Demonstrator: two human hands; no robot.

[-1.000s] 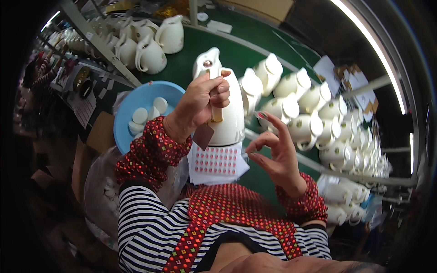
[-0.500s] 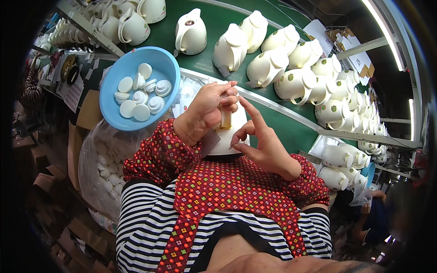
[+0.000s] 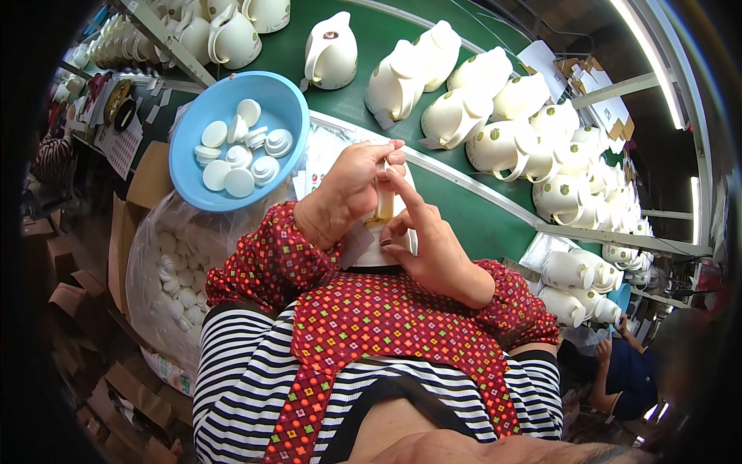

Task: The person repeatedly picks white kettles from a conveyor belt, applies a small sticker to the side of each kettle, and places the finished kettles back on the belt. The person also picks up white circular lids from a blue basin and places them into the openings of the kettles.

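A cream jug (image 3: pixel 400 199) stands upright against my lap, its top hidden by my hands. My left hand (image 3: pixel 354 185) is closed round the upper part of its handle (image 3: pixel 385 205). A thin yellow cord (image 3: pixel 377 220) circles the handle's lower end, and a grey tag (image 3: pixel 355 246) hangs beside it below my left wrist. My right hand (image 3: pixel 437 251) reaches in from the right. Its index finger is stretched up to the left fingertips at the handle. The thumb and other fingers are curled by the jug's side; whatever they pinch is too small to make out.
A blue basin (image 3: pixel 182 155) holds several white lids (image 3: pixel 239 182). Below it, a plastic-lined box (image 3: pixel 143 255) is filled with more lids. Many cream jugs (image 3: pixel 456 116) crowd the green bench (image 3: pixel 340 104) behind a metal rail (image 3: pixel 464 188). Another person (image 3: pixel 626 371) works at the lower right.
My right hand has moved left and in against the jug, its index finger now at the left fingertips. My left hand keeps its place on the handle. The view has shifted slightly.
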